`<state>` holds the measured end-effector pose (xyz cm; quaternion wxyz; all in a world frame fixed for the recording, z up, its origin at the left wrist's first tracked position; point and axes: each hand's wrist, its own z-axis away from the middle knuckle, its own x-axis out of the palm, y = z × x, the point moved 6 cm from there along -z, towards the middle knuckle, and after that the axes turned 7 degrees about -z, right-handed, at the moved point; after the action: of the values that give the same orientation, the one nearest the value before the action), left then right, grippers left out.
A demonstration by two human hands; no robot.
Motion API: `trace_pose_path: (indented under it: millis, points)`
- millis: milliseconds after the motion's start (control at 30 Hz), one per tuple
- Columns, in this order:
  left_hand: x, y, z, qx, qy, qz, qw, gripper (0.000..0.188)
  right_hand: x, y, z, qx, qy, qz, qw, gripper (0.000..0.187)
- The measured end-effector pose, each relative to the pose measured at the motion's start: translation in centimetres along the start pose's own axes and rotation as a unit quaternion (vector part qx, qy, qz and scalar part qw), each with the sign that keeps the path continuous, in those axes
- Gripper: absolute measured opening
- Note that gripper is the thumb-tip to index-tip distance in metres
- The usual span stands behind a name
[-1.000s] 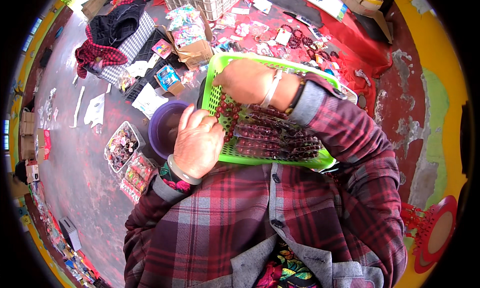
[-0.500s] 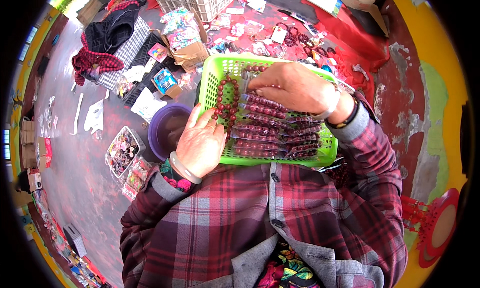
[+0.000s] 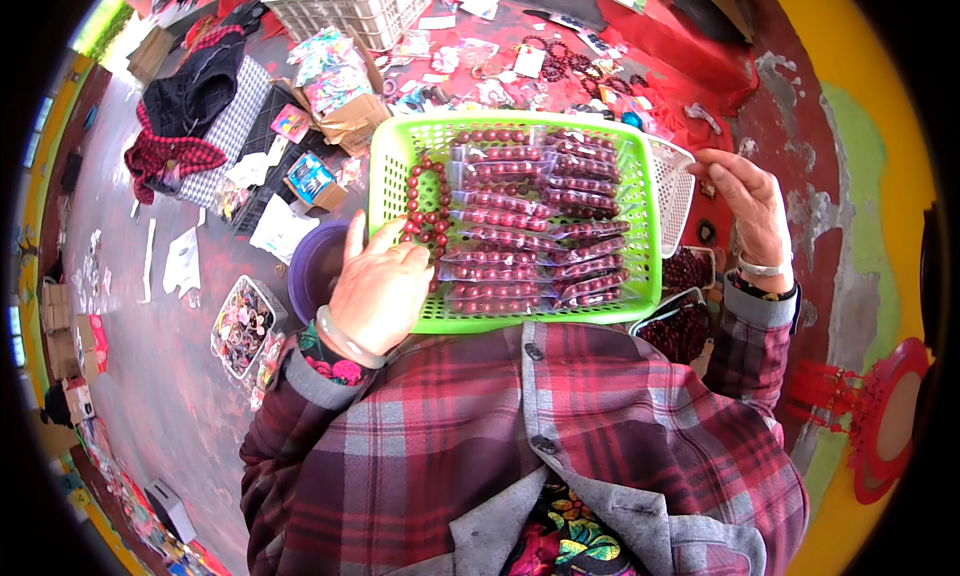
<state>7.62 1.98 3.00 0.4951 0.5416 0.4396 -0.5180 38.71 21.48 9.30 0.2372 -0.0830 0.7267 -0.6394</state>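
Note:
A green plastic basket (image 3: 650, 246) sits before me, filled with two columns of dark red bead bracelets in clear sleeves (image 3: 500, 244). Loose red-brown bead bracelets (image 3: 428, 201) lie unwrapped along its left side. My left hand (image 3: 378, 288) rests over the basket's left rim, fingers stretched out and fingertips beside the loose bracelets. Off to the right, my right hand (image 3: 748, 201) is closed, thumb and fingertips at the corner of a white mesh basket (image 3: 672, 191), seemingly gripping its rim. The white basket is partly hidden behind the green one.
Below the right hand are containers of dark red beads (image 3: 675, 331). A purple bucket (image 3: 312, 266) and a small white basket of trinkets (image 3: 248, 321) stand left. Farther off are an open carton of colourful packets (image 3: 350, 121), a beige crate (image 3: 355, 16) and scattered bead strands (image 3: 560, 61).
My right hand has left the sleeved bracelets in the green basket and moved right to the white basket's corner. My left hand stays at the left rim. The view has shifted slightly.

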Motion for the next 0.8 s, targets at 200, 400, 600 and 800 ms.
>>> trace_pose_path:
  millis: [200,400,600,800]
  points:
    - [-2.4,1.2,-1.2,0.088,0.079,0.081,0.990,0.011,-13.2,11.9,9.2,0.122,0.307,-0.060,0.942,0.021]
    - [-1.6,1.1,-1.2,0.105,0.076,0.083,0.988,0.011,-19.1,28.8,24.6,0.281,0.473,-0.075,0.831,0.022]
    - [-2.1,0.5,-2.1,0.072,0.076,0.131,0.986,0.013,-19.2,46.9,40.5,0.451,0.358,0.140,0.805,0.014]
    - [-2.7,2.1,-2.1,0.081,0.076,0.110,0.988,0.014,-12.8,42.4,37.0,0.485,0.346,0.262,0.759,0.031]
